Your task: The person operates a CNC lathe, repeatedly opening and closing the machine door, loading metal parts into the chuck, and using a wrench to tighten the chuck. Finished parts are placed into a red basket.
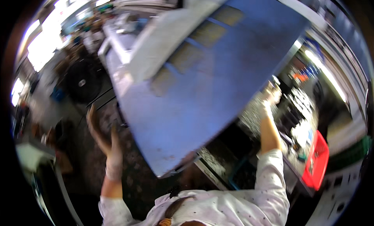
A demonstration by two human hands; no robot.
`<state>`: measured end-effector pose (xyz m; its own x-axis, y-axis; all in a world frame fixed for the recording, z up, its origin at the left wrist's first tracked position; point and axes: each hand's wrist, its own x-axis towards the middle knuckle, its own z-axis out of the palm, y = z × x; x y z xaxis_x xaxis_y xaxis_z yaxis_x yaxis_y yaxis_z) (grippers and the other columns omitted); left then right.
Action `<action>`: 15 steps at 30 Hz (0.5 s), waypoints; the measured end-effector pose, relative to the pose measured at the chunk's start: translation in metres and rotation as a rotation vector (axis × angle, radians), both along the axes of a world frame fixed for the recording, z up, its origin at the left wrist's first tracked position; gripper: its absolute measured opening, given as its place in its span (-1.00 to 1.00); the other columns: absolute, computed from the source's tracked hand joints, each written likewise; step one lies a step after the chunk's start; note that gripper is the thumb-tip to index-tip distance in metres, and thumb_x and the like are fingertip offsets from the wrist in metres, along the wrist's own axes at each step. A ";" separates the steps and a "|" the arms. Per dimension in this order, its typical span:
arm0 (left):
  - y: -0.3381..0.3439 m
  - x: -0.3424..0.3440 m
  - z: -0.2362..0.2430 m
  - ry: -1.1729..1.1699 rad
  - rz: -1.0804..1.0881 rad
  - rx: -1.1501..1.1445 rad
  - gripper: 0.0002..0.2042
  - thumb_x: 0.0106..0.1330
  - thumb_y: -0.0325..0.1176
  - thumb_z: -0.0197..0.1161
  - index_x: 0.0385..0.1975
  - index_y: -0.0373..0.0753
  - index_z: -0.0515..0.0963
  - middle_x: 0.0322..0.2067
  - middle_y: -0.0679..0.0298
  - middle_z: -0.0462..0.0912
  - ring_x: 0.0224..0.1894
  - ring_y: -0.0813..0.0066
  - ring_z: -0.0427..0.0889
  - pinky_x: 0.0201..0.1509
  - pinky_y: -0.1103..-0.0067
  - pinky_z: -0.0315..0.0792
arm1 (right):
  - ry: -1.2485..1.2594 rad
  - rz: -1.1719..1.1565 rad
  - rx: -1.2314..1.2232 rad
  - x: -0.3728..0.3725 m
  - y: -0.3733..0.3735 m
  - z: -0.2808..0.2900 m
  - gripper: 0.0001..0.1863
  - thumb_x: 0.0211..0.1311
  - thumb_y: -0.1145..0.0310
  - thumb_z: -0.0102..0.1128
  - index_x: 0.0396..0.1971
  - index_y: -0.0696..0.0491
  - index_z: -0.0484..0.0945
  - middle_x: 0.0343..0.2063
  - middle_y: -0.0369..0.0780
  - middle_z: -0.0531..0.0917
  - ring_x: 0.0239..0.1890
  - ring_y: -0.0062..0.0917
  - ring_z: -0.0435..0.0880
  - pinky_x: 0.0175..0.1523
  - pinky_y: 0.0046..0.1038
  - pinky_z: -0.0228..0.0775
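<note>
My left hand, in a pale glove, hangs in the air left of a large blue board-like tabletop. Its thumb and fingers are spread and nothing lies between them. My right hand, also gloved, is past the right edge of the blue top. Its fingers look curled around something small with a shiny end, too blurred to name. Several dull yellowish rectangular patches run in a row across the blue top, beside a long whitish panel.
At the right, a red plastic tray stands by a bench strewn with shiny metal bits. A bright tube light shines there. A round black fan-like thing stands at the left, near a grey machine corner.
</note>
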<state>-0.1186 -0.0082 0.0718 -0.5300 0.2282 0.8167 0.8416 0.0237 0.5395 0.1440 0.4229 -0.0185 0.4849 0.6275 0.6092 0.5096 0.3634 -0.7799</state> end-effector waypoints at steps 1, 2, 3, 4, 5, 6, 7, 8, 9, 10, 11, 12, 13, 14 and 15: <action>0.004 -0.021 0.016 0.111 -0.048 0.042 -0.49 0.00 -0.48 -0.02 -0.02 -0.31 -0.03 -0.02 0.16 0.09 0.04 0.37 0.06 0.09 0.51 -0.11 | 0.091 0.161 0.029 -0.016 -0.029 0.020 -0.70 -0.21 0.16 0.08 -0.52 0.09 0.45 -0.61 -0.20 0.50 -0.53 -0.43 0.46 -0.39 -0.50 0.29; 0.011 -0.034 0.037 0.160 -0.024 0.050 -0.48 -0.03 -0.52 -0.03 -0.02 -0.31 -0.01 -0.02 0.16 0.11 0.04 0.38 0.06 0.09 0.53 -0.11 | 0.099 0.180 0.057 -0.017 -0.018 0.015 -0.70 -0.19 0.18 0.07 -0.51 0.11 0.45 -0.60 -0.20 0.50 -0.52 -0.43 0.47 -0.38 -0.50 0.30; 0.024 -0.049 0.052 0.172 -0.066 0.058 -0.48 -0.04 -0.56 -0.05 -0.02 -0.30 -0.01 -0.03 0.17 0.13 0.04 0.40 0.06 0.08 0.54 -0.10 | 0.096 0.178 0.084 -0.011 -0.004 0.005 -0.71 -0.17 0.21 0.07 -0.50 0.13 0.44 -0.60 -0.19 0.51 -0.51 -0.43 0.48 -0.37 -0.50 0.30; 0.040 -0.063 0.065 0.117 -0.139 0.124 -0.50 -0.08 -0.59 -0.06 -0.04 -0.30 0.04 -0.05 0.16 0.15 0.03 0.40 0.09 0.07 0.55 -0.06 | 0.151 0.190 0.041 -0.012 -0.010 0.010 -0.69 -0.16 0.21 0.07 -0.46 0.13 0.43 -0.55 -0.19 0.50 -0.49 -0.42 0.47 -0.35 -0.49 0.30; 0.054 -0.079 0.078 0.067 -0.217 0.192 -0.51 -0.12 -0.63 -0.07 -0.07 -0.30 0.10 -0.07 0.16 0.18 0.01 0.39 0.11 0.05 0.56 -0.02 | 0.203 0.199 -0.004 -0.012 -0.016 0.018 -0.68 -0.16 0.21 0.07 -0.42 0.14 0.41 -0.51 -0.18 0.49 -0.47 -0.42 0.47 -0.34 -0.49 0.30; 0.069 -0.099 0.086 0.082 -0.232 0.093 -0.51 -0.10 -0.63 -0.08 -0.06 -0.26 0.10 -0.09 0.19 0.22 -0.01 0.41 0.16 0.04 0.57 0.00 | 0.177 0.099 -0.010 -0.011 -0.021 0.021 -0.64 -0.17 0.20 0.08 -0.38 0.14 0.38 -0.46 -0.18 0.47 -0.44 -0.41 0.46 -0.31 -0.49 0.29; 0.073 -0.115 0.094 0.095 -0.221 -0.023 -0.52 -0.08 -0.63 -0.10 -0.05 -0.22 0.11 -0.11 0.22 0.26 -0.04 0.43 0.20 0.03 0.58 0.01 | 0.154 0.022 -0.034 -0.017 -0.025 0.019 -0.60 -0.18 0.18 0.09 -0.35 0.14 0.36 -0.41 -0.17 0.45 -0.41 -0.41 0.45 -0.29 -0.49 0.28; 0.078 -0.128 0.103 0.181 -0.181 -0.065 -0.53 -0.09 -0.64 -0.10 -0.07 -0.22 0.14 -0.14 0.22 0.28 -0.07 0.44 0.23 0.01 0.58 0.04 | 0.158 0.063 -0.082 -0.023 -0.025 0.019 -0.56 -0.19 0.16 0.10 -0.32 0.14 0.34 -0.39 -0.17 0.44 -0.38 -0.41 0.44 -0.27 -0.49 0.26; 0.092 -0.140 0.110 0.268 -0.177 -0.110 -0.54 -0.09 -0.64 -0.11 -0.09 -0.21 0.16 -0.16 0.22 0.31 -0.09 0.45 0.27 -0.01 0.59 0.07 | 0.162 0.068 -0.132 -0.019 -0.022 0.014 -0.53 -0.21 0.14 0.12 -0.30 0.14 0.32 -0.36 -0.18 0.42 -0.36 -0.41 0.43 -0.25 -0.49 0.25; 0.105 -0.148 0.116 0.323 -0.147 -0.137 -0.54 -0.10 -0.65 -0.11 -0.10 -0.22 0.17 -0.19 0.20 0.33 -0.11 0.44 0.28 -0.03 0.59 0.09 | 0.164 0.073 -0.109 -0.015 -0.015 0.010 -0.52 -0.21 0.13 0.12 -0.30 0.14 0.32 -0.38 -0.18 0.44 -0.35 -0.43 0.42 -0.22 -0.50 0.23; 0.116 -0.155 0.120 0.377 -0.119 -0.163 -0.55 -0.11 -0.65 -0.11 -0.11 -0.22 0.18 -0.21 0.19 0.35 -0.13 0.44 0.30 -0.04 0.59 0.10 | 0.161 0.081 -0.136 -0.016 -0.018 0.012 -0.53 -0.20 0.13 0.11 -0.30 0.14 0.32 -0.38 -0.18 0.44 -0.35 -0.43 0.42 -0.22 -0.50 0.23; 0.121 -0.162 0.122 0.396 -0.095 -0.218 -0.54 -0.13 -0.67 -0.13 -0.13 -0.19 0.21 -0.29 0.19 0.39 -0.18 0.40 0.33 -0.07 0.58 0.13 | 0.158 0.090 -0.164 -0.019 -0.025 0.016 -0.53 -0.20 0.13 0.11 -0.30 0.14 0.32 -0.38 -0.18 0.44 -0.36 -0.44 0.42 -0.22 -0.51 0.23; 0.131 -0.163 0.126 0.398 -0.101 -0.202 -0.54 -0.16 -0.70 -0.17 -0.17 -0.15 0.26 -0.39 0.22 0.44 -0.25 0.39 0.38 -0.13 0.58 0.18 | 0.157 0.084 -0.175 -0.017 -0.027 0.024 -0.53 -0.19 0.14 0.11 -0.30 0.15 0.31 -0.39 -0.18 0.44 -0.36 -0.45 0.42 -0.22 -0.51 0.23; 0.136 -0.163 0.130 0.376 -0.081 -0.201 -0.54 -0.17 -0.72 -0.19 -0.20 -0.15 0.30 -0.44 0.24 0.45 -0.29 0.41 0.40 -0.16 0.59 0.20 | 0.246 0.121 -0.165 -0.017 -0.023 0.023 -0.54 -0.19 0.15 0.11 -0.31 0.15 0.32 -0.39 -0.19 0.45 -0.36 -0.46 0.42 -0.22 -0.53 0.22; 0.139 -0.163 0.134 0.354 -0.060 -0.201 -0.54 -0.19 -0.74 -0.20 -0.23 -0.14 0.33 -0.48 0.26 0.47 -0.33 0.43 0.42 -0.19 0.60 0.23 | 0.235 0.127 -0.139 -0.015 -0.020 0.021 -0.53 -0.19 0.15 0.11 -0.31 0.15 0.31 -0.40 -0.20 0.45 -0.37 -0.48 0.42 -0.21 -0.55 0.22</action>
